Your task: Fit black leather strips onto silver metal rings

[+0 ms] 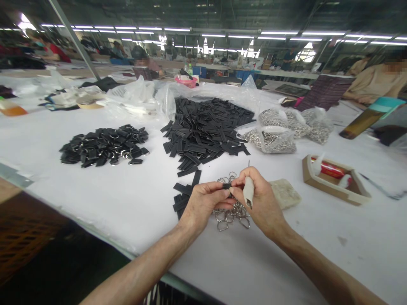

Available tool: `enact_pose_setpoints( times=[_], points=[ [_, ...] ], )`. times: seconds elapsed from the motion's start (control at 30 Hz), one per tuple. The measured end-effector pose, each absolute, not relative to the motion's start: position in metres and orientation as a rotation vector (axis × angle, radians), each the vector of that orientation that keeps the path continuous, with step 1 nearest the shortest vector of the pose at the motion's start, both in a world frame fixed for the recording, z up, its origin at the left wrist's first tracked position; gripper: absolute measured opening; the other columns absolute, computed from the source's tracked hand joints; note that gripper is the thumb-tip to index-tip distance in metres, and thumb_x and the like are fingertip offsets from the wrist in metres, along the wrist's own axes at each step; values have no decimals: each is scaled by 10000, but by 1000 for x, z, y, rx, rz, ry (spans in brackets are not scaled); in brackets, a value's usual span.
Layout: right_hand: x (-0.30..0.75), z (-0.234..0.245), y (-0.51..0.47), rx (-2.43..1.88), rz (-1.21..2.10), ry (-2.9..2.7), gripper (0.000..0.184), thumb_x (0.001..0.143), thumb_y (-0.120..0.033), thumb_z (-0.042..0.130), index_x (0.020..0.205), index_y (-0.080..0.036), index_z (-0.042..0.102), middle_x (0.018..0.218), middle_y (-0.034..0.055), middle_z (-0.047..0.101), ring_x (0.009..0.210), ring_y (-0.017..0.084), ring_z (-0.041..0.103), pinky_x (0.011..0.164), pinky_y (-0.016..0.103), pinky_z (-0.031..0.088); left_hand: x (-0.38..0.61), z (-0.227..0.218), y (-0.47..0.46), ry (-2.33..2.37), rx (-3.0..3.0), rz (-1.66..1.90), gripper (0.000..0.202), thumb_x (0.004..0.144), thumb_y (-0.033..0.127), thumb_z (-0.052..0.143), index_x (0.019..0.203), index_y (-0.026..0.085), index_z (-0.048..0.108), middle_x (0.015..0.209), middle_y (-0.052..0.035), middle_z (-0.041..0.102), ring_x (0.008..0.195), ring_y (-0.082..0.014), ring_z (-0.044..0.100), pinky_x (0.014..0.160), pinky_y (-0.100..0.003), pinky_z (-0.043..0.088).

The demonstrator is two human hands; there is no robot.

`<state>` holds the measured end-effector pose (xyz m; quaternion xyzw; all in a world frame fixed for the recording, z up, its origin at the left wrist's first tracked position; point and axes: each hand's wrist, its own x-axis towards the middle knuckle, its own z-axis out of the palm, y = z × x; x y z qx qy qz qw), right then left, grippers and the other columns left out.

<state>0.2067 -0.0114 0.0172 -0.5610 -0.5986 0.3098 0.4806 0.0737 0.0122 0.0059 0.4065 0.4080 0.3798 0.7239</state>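
Observation:
My left hand [203,202] and my right hand [259,199] meet over the table. Between their fingertips they pinch a small black strip [226,186], mostly covered by the fingers. Tucked in my right hand is a thin metal-tipped tool [249,192] with a pale wrapped handle, its point sticking up past the knuckles. Beneath both hands lies a small heap of metal D-rings [223,223], partly hidden. Several loose black strips [180,199] lie just left of my left hand. A pale, flat block [285,193] sits beside my right hand.
Farther back rises a big pile of black strips [206,127]. At left is a pile of black loops with rings [101,146]. Bags of rings [275,140], a cardboard tray [337,192] with a red tube, and a teal-lidded bottle [365,120] stand right. Co-workers sit beyond.

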Motion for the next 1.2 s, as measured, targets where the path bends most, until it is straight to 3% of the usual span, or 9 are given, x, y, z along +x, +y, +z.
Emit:
enact_pose_setpoints(
  times=[0.53,0.93,1.1,1.2],
  points=[
    [207,19,-11,-1384,702,-1489,110,728,-152,514,747,-215,426,741,-17,582,667,131,531,599,253,421,75,5,11,887,870,870,169,663,221,695,775,100,663,735,-71,699,675,-175,666,686,-288,532],
    [207,22,-12,-1346,752,-1448,113,721,-144,514,758,-216,435,726,-15,585,663,136,549,599,263,436,76,8,11,946,895,919,156,638,217,699,708,92,639,654,-61,679,611,-176,659,598,-265,532],
    [223,43,-16,-1385,714,-1437,175,753,-308,576,732,-211,432,636,-24,560,582,124,540,536,243,426,75,7,16,953,933,910,121,659,205,672,687,94,635,693,-74,684,589,-159,655,573,-243,523],
    [243,55,-19,-1358,855,-1400,259,810,-466,487,811,-208,465,565,-16,561,495,121,526,451,230,401,75,8,20,964,947,878,113,670,200,664,682,91,634,703,-83,685,580,-153,652,560,-237,521]
  ],
)
